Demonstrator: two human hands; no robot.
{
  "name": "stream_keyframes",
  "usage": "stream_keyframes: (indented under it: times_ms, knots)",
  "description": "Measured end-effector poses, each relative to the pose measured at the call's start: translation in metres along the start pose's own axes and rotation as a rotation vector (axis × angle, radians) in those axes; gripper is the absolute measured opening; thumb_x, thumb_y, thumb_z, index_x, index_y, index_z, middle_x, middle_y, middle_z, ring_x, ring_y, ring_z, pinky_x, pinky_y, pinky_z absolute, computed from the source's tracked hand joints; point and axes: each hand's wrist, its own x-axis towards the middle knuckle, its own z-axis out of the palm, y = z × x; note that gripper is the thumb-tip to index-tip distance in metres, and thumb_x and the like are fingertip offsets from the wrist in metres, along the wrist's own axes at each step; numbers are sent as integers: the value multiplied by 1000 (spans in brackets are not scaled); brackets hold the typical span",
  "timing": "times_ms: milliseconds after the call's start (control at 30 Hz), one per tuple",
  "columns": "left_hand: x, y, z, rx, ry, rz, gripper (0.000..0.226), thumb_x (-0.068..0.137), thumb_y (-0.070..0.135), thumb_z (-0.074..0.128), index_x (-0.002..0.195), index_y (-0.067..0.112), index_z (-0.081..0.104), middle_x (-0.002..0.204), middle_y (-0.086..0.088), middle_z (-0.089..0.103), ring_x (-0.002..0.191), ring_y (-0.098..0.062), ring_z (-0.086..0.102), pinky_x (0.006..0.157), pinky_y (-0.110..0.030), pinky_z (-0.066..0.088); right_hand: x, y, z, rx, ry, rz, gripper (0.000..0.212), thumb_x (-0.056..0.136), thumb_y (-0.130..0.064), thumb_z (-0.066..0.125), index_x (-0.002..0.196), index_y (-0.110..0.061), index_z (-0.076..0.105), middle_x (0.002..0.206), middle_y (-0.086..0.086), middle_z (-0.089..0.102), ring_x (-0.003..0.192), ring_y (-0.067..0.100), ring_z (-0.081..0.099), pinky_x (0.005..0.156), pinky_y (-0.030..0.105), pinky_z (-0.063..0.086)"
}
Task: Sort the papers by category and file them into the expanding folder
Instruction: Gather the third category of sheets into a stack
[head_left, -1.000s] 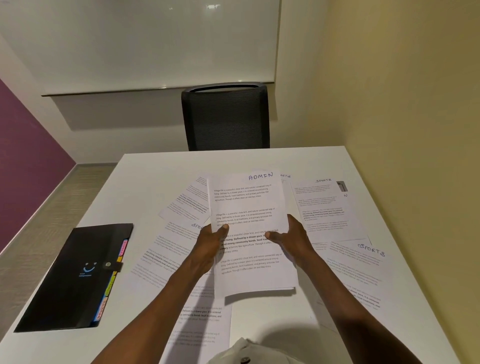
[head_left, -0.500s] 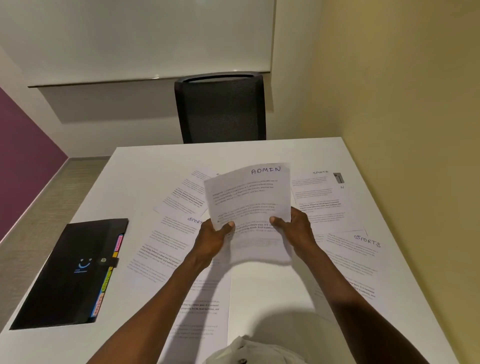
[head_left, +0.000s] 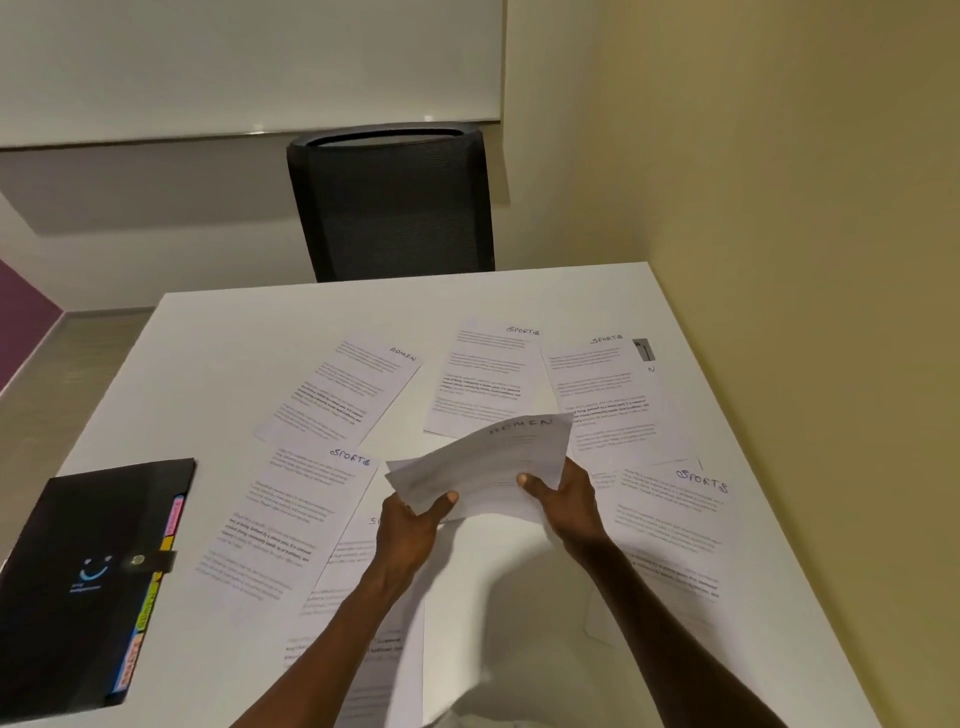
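I see left hand (head_left: 410, 525) and right hand (head_left: 566, 499) both pinching the ADMIN sheets (head_left: 483, 467) — thin, floppy, bowing — I'd grip the near edge.

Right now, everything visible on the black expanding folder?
The black expanding folder lies flat at the white table's left near edge, closed, its strap snapped shut by a metal button. The matte cover carries a blue smiley logo. Coloured index tabs (pink, yellow, green, orange) stick out along its right edge. Neither hand touches it; the papers lie apart from it.
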Motion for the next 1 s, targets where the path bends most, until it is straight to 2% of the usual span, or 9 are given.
stream_keyframes:
  times_ms: [67,200,333,500,700,767,833,900,1000]
  knots:
    - [7,3,3,60,-16,6,30,87,19,74,111,24,59,95,13,67,89,-7,63,78,-25,47,7,3,0,-10,-15,10,38,88,-11,68,125,-13,61,110,-4,70,104,15,65,72,8,50]
    - [29,12,5,169,-43,60,18,93,27,67,110,21,63,97,8,70,89,-9,66,67,-21,48,28,-1,-2,-53,-26,-12,31,86,-14,68,117,-18,64,107,-8,71,98,7,67,80,22,55]
    - [55,19,-3,184,-30,45,14,95,27,64,104,18,66,89,5,71,83,-13,69,66,-25,52,63,7,-8,-343,-18,-33,26,84,-18,70,109,-14,64,104,-4,70,92,12,66,76,20,48]
    - [86,19,-32,185,45,-5,18,96,25,62,104,9,63,83,-8,69,72,-23,64,70,-35,52,98,28,-2,-780,-170,-38,59,93,-33,61,145,-12,41,148,6,47,136,24,44,112,37,36]
    - [101,11,-65,219,109,-40,12,95,26,63,104,18,61,88,-1,68,82,-22,63,82,-42,52,119,42,32,-1151,-435,26,76,99,-54,35,156,-11,7,164,4,-6,151,25,-3,121,50,6]
    - [103,10,-71,225,123,-46,12,95,25,63,104,18,62,88,0,68,83,-23,64,82,-42,52,117,51,39,-1208,-512,28,75,100,-54,31,156,-12,5,164,3,-9,151,24,-6,121,50,3]
    - [105,9,-73,214,131,-71,15,95,25,63,106,15,62,90,-4,69,85,-27,65,82,-44,53,111,53,44,-1192,-558,-40,67,100,-51,33,153,-11,21,164,5,7,151,26,9,120,50,13]
    - [107,6,-73,198,138,-92,22,95,25,64,110,10,62,91,-8,69,87,-30,65,81,-43,52,106,52,41,-1018,-491,-73,58,100,-48,40,144,-11,39,158,7,29,144,28,30,115,45,27]
    - [105,5,-66,201,115,-105,27,94,28,65,115,11,63,97,-10,70,88,-30,65,84,-48,54,108,57,16,-943,-136,24,69,99,-46,43,153,-7,23,161,12,17,148,27,19,120,41,18]
